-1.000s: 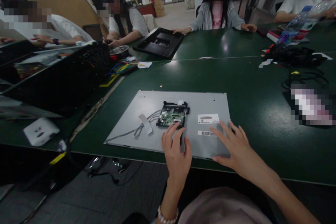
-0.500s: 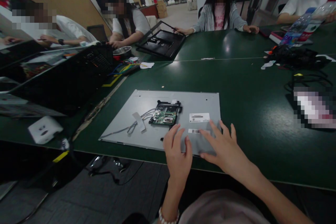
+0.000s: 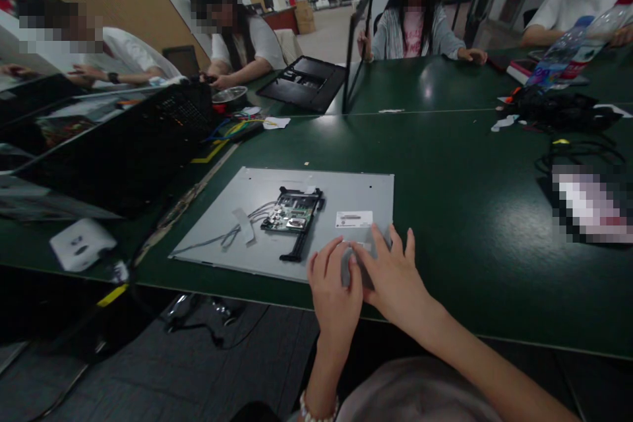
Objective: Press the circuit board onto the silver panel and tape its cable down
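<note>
A flat grey metal-backed panel [image 3: 208, 231], like the back of a display screen, lies on the green table close to its front edge. On it sits a green circuit board [image 3: 291, 214] in a black bracket [image 3: 297, 247], with grey cables taped down to the left. A white label [image 3: 354, 219] is stuck to the panel's right part. My left hand [image 3: 336, 283] is over the panel's front edge, fingers curved and apart. My right hand [image 3: 395, 270] rests at the front right corner with spread fingers, its thumb and index near my left hand. Neither hand grips anything.
A black computer case [image 3: 123, 151] and a white adapter-like box [image 3: 83, 244] stand on the left. Across the table [image 3: 475, 198], a person holds up a thin black frame [image 3: 357, 46] beside a black plastic cover [image 3: 309, 82]. Bottles [image 3: 561, 53] and cables are at right.
The panel has slid left, and my right hand has moved left with it, closer to my nearly still left hand. Across the table, the person has raised the black frame off the cover to upright.
</note>
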{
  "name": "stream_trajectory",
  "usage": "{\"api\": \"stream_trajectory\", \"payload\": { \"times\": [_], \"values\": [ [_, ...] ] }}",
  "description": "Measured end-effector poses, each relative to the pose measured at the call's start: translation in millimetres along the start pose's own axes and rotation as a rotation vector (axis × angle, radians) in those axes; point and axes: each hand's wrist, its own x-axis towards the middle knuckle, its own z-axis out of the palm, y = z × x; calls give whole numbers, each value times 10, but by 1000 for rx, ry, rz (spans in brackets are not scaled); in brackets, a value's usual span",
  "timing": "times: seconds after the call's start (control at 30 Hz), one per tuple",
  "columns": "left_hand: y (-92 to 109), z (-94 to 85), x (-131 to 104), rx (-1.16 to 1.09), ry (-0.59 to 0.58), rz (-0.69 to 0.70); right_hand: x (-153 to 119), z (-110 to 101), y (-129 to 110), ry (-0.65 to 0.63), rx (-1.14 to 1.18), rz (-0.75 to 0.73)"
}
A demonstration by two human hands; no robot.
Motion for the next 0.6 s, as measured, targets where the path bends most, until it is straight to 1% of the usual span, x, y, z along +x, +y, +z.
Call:
{"api": "stream_trajectory", "payload": {
  "times": [0.23,0.33,0.5,0.6],
  "values": [
    [1,-6,2,-12,5,-15,95,-46,-107,-38,-7,-12],
    [20,-9,5,-18,-2,-28,132,-80,-141,-62,-46,-18],
    [27,-4,-6,-11,3,-39,230,-174,-194,-147,-130,-24],
    [22,2,-12,-16,13,-44,303,-200,-214,-158,-172,-41]
  ]
}}
